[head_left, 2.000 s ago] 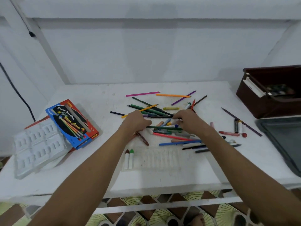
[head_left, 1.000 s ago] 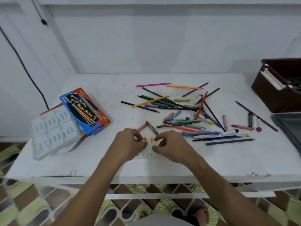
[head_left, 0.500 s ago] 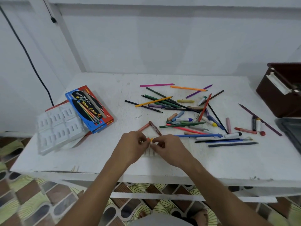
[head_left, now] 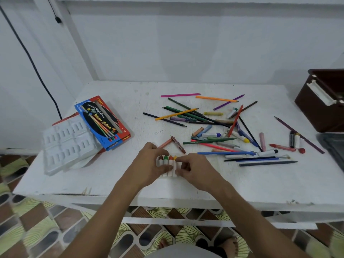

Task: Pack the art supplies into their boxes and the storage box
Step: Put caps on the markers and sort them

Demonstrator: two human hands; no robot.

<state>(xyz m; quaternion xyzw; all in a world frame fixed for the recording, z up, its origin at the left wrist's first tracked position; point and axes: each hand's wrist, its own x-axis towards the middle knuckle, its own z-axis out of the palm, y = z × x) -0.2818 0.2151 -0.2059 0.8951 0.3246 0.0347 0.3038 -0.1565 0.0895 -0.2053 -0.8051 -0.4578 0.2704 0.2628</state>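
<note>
Two bare hands meet at the near middle of the white painted surface (head_left: 115, 183). The left hand (head_left: 149, 165) has its fingers curled over a row of four white-barrelled crayons (head_left: 168, 162) with brown, green, orange and yellow tips, lying side by side in a clear plastic tray that is mostly hidden under the hands. The right hand (head_left: 193, 169) pinches narrow at the yellow-tipped end of the row, fingertips touching it.

Just beyond the hands, a brown crayon (head_left: 178, 144) and a salmon-pink crayon (head_left: 164, 143) lie in a V, apart from the row. Right of them spreads the loose scatter of coloured pencils, crayons and small paint tubes (head_left: 214, 127), crossing one another, with a dark grey pencil (head_left: 268, 163) and a thin paintbrush (head_left: 256, 158) along its near edge. Farther right sit a red crayon (head_left: 282, 147) and a long purple pencil (head_left: 299, 135).

Over on the left, a white moulded plastic insert tray (head_left: 67, 144) hangs at the surface edge, and a blue and red water-colour box (head_left: 102, 122) rests tilted on it. At the far right, a dark brown plastic storage box (head_left: 320, 101) stands partly out of frame, with a dark grey lid (head_left: 333, 146) just in front. Farthest back, a pink pencil (head_left: 180, 95) and an orange pencil (head_left: 216, 99) lie near the white wall (head_left: 186, 49).
</note>
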